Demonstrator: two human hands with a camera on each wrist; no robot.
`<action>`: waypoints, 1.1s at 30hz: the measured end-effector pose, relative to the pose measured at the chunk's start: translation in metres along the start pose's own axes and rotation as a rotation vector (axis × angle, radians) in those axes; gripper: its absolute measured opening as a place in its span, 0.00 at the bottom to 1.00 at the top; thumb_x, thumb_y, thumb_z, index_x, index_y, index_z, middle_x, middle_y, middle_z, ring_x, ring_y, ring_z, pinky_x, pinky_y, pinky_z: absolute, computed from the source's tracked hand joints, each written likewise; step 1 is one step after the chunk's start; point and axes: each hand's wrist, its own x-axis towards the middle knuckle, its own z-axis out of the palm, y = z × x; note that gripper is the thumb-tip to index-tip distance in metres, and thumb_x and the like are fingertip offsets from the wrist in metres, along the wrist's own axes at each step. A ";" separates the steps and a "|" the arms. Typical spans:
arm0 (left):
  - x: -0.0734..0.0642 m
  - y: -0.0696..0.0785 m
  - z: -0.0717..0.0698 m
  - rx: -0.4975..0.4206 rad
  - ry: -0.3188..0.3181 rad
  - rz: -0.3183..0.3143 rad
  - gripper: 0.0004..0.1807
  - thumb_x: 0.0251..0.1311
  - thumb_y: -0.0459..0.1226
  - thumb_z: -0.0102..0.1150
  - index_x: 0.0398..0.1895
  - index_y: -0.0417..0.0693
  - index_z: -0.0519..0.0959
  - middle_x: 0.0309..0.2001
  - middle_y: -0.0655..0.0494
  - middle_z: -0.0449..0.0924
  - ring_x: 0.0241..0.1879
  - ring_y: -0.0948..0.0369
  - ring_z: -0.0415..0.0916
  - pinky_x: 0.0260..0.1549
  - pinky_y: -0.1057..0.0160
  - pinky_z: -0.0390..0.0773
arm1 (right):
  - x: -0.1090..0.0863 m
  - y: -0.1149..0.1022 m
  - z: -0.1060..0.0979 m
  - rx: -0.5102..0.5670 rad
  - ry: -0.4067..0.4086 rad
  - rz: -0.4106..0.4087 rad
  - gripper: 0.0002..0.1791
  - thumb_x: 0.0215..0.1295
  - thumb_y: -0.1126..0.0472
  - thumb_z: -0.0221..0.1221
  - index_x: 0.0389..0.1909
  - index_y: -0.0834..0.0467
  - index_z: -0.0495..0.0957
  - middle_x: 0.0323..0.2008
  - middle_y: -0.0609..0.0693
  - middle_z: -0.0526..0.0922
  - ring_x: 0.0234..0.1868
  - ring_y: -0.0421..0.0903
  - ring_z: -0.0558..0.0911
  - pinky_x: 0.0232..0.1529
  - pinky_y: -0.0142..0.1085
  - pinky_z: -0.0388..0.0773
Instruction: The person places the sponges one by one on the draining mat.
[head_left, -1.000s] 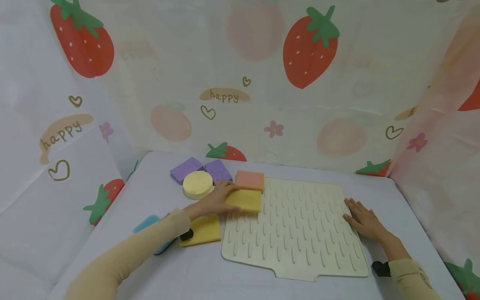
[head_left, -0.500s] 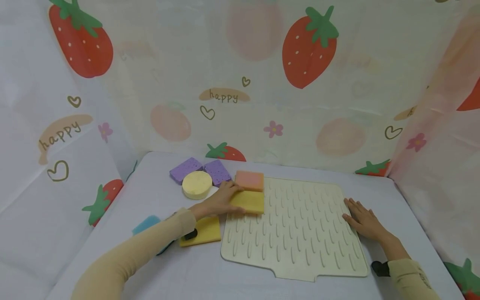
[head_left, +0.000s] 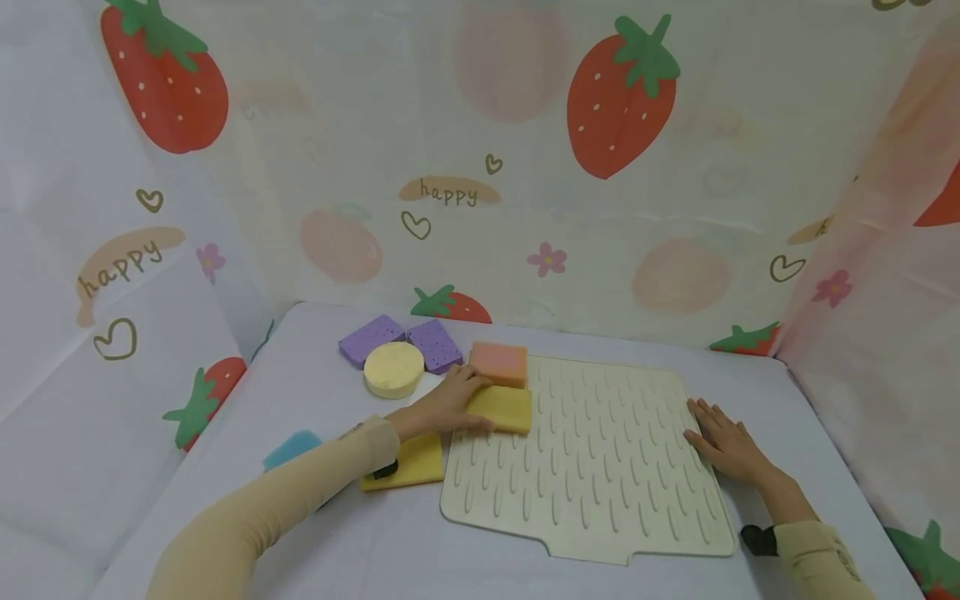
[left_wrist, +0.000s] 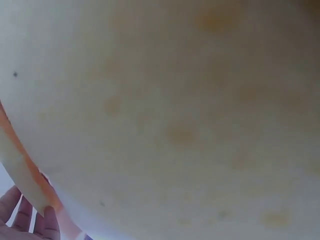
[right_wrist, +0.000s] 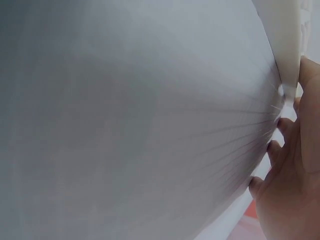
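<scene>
In the head view my left hand (head_left: 447, 402) grips a yellow rectangular sponge (head_left: 506, 409) between thumb and fingers at its left end. The sponge lies over the upper left of a cream ridged drying mat (head_left: 585, 467), just in front of a pink-and-orange sponge (head_left: 498, 364). My right hand (head_left: 729, 443) rests with straight fingers along the mat's right edge. In the right wrist view those fingers (right_wrist: 257, 186) reach down to the white cloth. The left wrist view is mostly a blurred pale surface, with fingertips (left_wrist: 50, 220) low on the left.
Two purple sponges (head_left: 372, 340) and a round pale-yellow sponge (head_left: 394, 370) stand at the back left. Partly under the left forearm lie another yellow sponge (head_left: 414, 462) and a blue piece (head_left: 292, 448). A strawberry-print curtain (head_left: 600, 208) walls the white table on the sides and back.
My left hand has moved the yellow sponge a little to the right and toward me, away from the pink-and-orange sponge. The right hand stays in place.
</scene>
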 end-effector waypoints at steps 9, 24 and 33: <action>0.002 0.001 0.003 0.030 0.004 -0.007 0.42 0.48 0.60 0.62 0.63 0.45 0.66 0.58 0.50 0.64 0.54 0.55 0.58 0.56 0.56 0.66 | -0.001 -0.003 -0.001 -0.007 0.002 0.005 0.37 0.69 0.47 0.47 0.71 0.61 0.48 0.69 0.68 0.50 0.67 0.71 0.48 0.56 0.71 0.39; -0.002 -0.003 -0.005 0.042 -0.024 -0.027 0.45 0.48 0.62 0.60 0.65 0.48 0.64 0.61 0.52 0.64 0.59 0.54 0.60 0.59 0.55 0.64 | -0.002 -0.004 -0.003 0.008 -0.009 0.001 0.37 0.69 0.48 0.47 0.71 0.61 0.47 0.69 0.68 0.49 0.67 0.70 0.47 0.56 0.71 0.38; -0.011 0.005 -0.025 0.018 -0.021 -0.013 0.38 0.53 0.57 0.60 0.63 0.46 0.68 0.61 0.50 0.67 0.61 0.52 0.62 0.60 0.52 0.63 | -0.001 -0.002 0.001 0.010 0.001 0.004 0.37 0.69 0.47 0.47 0.71 0.60 0.47 0.69 0.67 0.49 0.68 0.70 0.46 0.57 0.71 0.38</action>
